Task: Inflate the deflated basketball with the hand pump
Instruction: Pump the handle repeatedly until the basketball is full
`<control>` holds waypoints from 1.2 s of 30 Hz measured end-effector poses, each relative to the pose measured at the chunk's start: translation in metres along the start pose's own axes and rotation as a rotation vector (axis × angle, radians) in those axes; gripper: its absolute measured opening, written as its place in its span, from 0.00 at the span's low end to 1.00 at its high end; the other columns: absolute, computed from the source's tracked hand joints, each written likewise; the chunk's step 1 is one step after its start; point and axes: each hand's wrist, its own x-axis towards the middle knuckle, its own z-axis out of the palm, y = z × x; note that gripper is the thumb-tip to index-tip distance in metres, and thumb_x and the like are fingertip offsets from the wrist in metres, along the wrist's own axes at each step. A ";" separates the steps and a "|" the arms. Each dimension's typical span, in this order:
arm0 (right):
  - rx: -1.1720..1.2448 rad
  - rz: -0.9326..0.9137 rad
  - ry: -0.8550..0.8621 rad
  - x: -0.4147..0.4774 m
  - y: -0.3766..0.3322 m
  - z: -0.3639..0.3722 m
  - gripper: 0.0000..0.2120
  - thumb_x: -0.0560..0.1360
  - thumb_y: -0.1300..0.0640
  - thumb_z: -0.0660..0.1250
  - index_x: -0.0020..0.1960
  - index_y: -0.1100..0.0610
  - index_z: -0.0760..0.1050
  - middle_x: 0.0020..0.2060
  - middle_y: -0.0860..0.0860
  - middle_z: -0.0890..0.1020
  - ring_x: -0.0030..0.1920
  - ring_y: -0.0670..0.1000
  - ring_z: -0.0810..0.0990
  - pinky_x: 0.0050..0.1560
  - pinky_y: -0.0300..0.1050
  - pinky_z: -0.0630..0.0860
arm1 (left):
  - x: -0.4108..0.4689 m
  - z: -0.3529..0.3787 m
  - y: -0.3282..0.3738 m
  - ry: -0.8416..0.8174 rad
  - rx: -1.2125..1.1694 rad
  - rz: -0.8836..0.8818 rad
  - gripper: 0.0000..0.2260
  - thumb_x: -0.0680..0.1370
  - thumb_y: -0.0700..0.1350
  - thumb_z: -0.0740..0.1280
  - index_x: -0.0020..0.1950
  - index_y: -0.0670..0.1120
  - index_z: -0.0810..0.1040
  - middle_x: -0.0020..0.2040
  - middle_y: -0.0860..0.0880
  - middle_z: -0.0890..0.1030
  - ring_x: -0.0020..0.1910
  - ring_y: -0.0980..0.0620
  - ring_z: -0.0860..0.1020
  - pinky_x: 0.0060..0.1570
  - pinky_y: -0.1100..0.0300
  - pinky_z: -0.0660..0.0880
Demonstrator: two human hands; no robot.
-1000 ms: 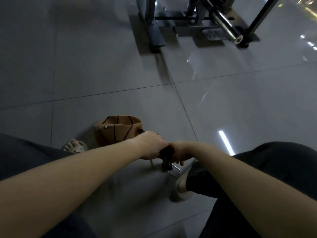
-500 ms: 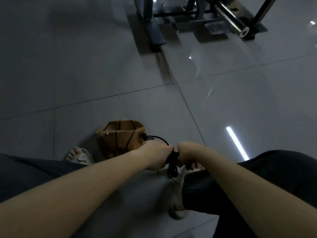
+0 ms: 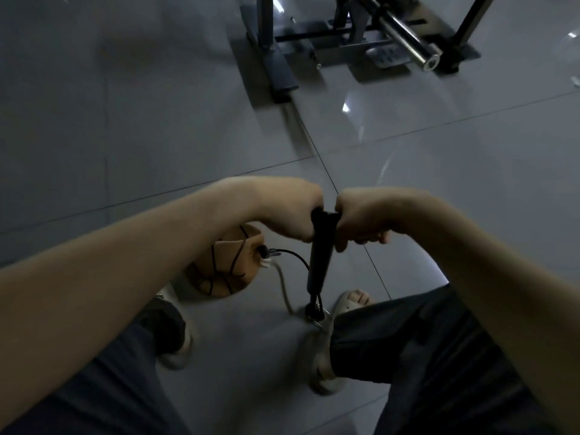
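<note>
**A:** What have you got hold of?

**B:** Your left hand [image 3: 290, 211] and your right hand [image 3: 364, 219] are both clenched round the black crossbar handle of the hand pump [image 3: 318, 262], with the knuckles almost meeting over the stem. The pump is a slim, matte, dark tube standing nearly upright. Its foot rests on the floor at 6 o'clock from your fists, just beside your pale right sandal [image 3: 321, 368].

**A:** And the basketball?

**B:** The basketball [image 3: 226, 268] lies on the floor at 9 o'clock from the pump's barrel, partly hidden by your left forearm. It is tan-orange with black seams, and limp. Its upper side is caved in and folded, so it looks more like a crumpled bowl than a sphere. A thin black hose [image 3: 295, 255] arcs from a fitting on the ball's right side toward the barrel. A pale cord [image 3: 284, 287] trails over the floor below it.

**A:** What surrounds you?

**B:** Glossy grey floor tiles [image 3: 125, 120], large squares with dark joints, mirror streaks of light. At 12 to 1 o'clock stands a grey metal frame [image 3: 282, 73] carrying a round, polished steel bar [image 3: 405, 39]. Dark trousers [image 3: 423, 356] cover both your legs.
</note>
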 end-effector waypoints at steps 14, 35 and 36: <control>-0.281 0.020 0.011 0.096 0.033 0.121 0.10 0.73 0.55 0.66 0.37 0.53 0.66 0.34 0.50 0.73 0.38 0.53 0.76 0.41 0.47 0.77 | 0.053 0.157 -0.024 0.038 0.078 -0.036 0.05 0.77 0.44 0.64 0.46 0.43 0.78 0.47 0.42 0.81 0.46 0.42 0.82 0.38 0.54 0.74; -0.052 0.034 0.039 -0.007 0.005 0.001 0.05 0.72 0.61 0.73 0.44 0.63 0.79 0.29 0.53 0.75 0.27 0.51 0.71 0.29 0.44 0.72 | 0.008 0.008 0.015 0.059 -0.064 -0.068 0.08 0.75 0.45 0.70 0.37 0.47 0.77 0.31 0.50 0.76 0.30 0.52 0.74 0.28 0.60 0.68; -0.077 0.060 0.011 0.003 0.006 0.015 0.05 0.72 0.61 0.72 0.44 0.63 0.79 0.29 0.54 0.75 0.27 0.51 0.72 0.29 0.44 0.73 | 0.014 0.025 0.012 0.036 -0.064 -0.079 0.09 0.76 0.46 0.70 0.36 0.47 0.77 0.32 0.50 0.77 0.30 0.51 0.75 0.29 0.59 0.70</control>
